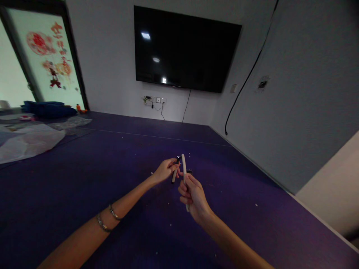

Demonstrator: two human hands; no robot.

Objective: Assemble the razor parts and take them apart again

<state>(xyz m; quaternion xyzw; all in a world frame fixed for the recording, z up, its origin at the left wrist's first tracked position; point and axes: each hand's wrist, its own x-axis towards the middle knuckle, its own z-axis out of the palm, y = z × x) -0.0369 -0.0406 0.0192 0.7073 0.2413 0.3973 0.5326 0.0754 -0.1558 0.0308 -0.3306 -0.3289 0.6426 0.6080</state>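
- Grey wall (pixel 106 67) at the back, one large dark television (pixel 182 48) mounted on it; purple counter (pixel 106 172) runs back to the wall's foot.
- Left hand (pixel 165 170) reaches in from lower left, forearm slanting up and across; its grip pinches a slim pale-and-dark piece (pixel 174 175) between thumb and fingers.
- Right hand (pixel 195 194) comes up from lower right, near the left; its grip is curled round a pale rod (pixel 184 163), nearly upright over the counter, lower end poking out beneath the hand.
- Right fingers hide the rod's middle. Whether the slim piece touches the rod: cannot tell. Small dark object (pixel 190 171) just behind, partly masked, hard to make out.
- Frame cuts off both forearms at the bottom, and translucent sheeting (pixel 30 144) at left.
- Counts: one rod; one slim piece; two bracelets (pixel 102 223), left forearm; one thick dark cable (pixel 251 73) hanging at right; one blue bundle (pixel 47 109), far left; pale specks (pixel 256 204), more than six, scattered.
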